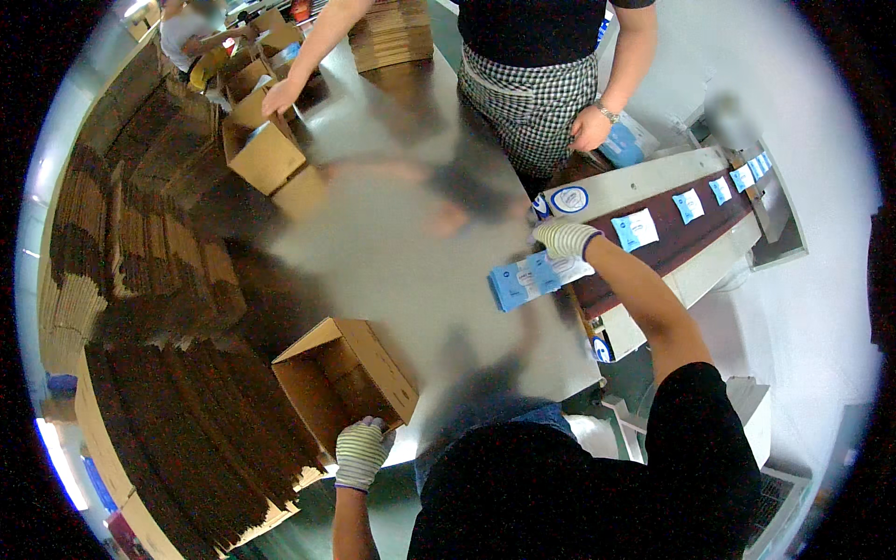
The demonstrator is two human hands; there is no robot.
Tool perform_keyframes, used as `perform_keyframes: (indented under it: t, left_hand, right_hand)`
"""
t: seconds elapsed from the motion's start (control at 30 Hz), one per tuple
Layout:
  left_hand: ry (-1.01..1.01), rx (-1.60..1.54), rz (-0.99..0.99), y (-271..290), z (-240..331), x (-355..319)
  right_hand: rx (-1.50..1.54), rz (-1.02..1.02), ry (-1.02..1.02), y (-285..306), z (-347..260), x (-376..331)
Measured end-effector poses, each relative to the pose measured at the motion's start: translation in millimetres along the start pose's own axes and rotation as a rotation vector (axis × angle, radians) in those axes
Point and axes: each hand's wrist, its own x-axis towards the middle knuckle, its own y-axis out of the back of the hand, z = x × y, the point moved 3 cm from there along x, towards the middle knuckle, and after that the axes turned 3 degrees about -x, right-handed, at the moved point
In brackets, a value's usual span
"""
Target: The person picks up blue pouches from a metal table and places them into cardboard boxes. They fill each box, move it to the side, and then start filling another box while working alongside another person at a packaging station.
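My left hand (362,452), in a striped work glove, rests against the near lower edge of an open brown cardboard box (343,378) standing at the steel table's (401,243) near left corner. My right hand (566,239), also gloved, reaches out to the end of a dark conveyor belt (672,245), beside a stack of blue-and-white flat packets (537,278) lying on the table edge. Whether the fingers grip a packet is unclear. More blue-and-white packets (636,229) ride along the belt.
A person in a checked apron (528,93) stands across the table, one hand on another open carton (266,149). Stacks of flattened cardboard (140,280) fill the left side. A further person (187,33) works at the far left.
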Motion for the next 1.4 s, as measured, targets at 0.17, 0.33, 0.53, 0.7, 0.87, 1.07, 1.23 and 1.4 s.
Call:
perform_keyframes:
  t: [0.17, 0.33, 0.53, 0.7, 0.87, 1.07, 1.23, 1.4]
  left_hand:
    - [-0.033, -0.023, 0.053, 6, 5, 4]
    - [0.023, 0.000, 0.045, 9, 4, -4]
    - [0.002, -0.017, 0.011, -3, 13, -9]
    - [-0.035, -0.053, -0.006, -15, 8, -17]
    - [-0.080, -0.024, 0.055, -33, 11, -21]
    - [-0.040, -0.020, 0.161, -54, 28, -8]
    - [-0.226, 0.338, 0.537, -87, 34, -31]
    - [-0.125, -0.131, 0.345, -149, 2, -8]
  right_hand:
    - [0.161, -0.222, -0.074, -53, -17, 35]
    - [0.241, -0.243, -0.166, -17, -108, -25]
    - [0.129, 0.146, -0.115, -112, -225, -85]
    - [0.691, 0.038, -0.221, -106, -257, -84]
    - [1.044, 0.602, 0.245, 17, -304, -93]
    - [0.259, 0.409, 0.433, 90, -423, -61]
    - [0.291, 0.192, 0.434, -20, -445, -9]
    - [0.005, 0.067, 0.510, 15, -467, -36]
